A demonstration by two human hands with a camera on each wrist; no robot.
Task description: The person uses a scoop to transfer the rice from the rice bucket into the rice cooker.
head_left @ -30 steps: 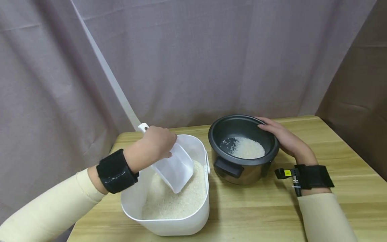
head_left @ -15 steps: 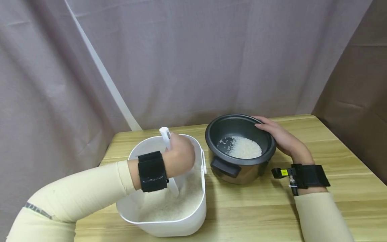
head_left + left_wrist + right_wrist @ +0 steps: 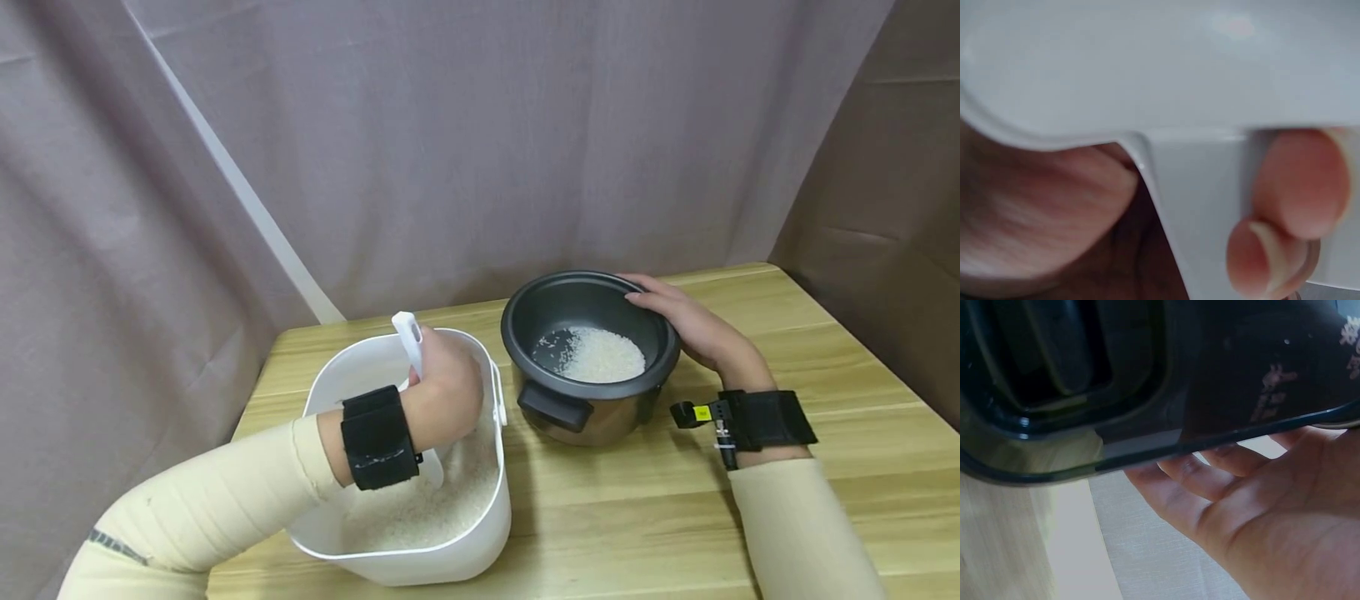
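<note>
Scoop (image 3: 411,342) is stiff, light plastic; left hand (image 3: 442,392) grips its handle. Rice (image 3: 420,508) spills easily. Right hand (image 3: 686,325) rests open on pot (image 3: 585,354).

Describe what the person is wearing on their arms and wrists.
Both arms are in long cream sleeves; the left sleeve has a thin grey band near the elbow. Each wrist carries a wide black strap: the left strap is plain, and the right strap holds a small black device with a yellow tag.
</note>
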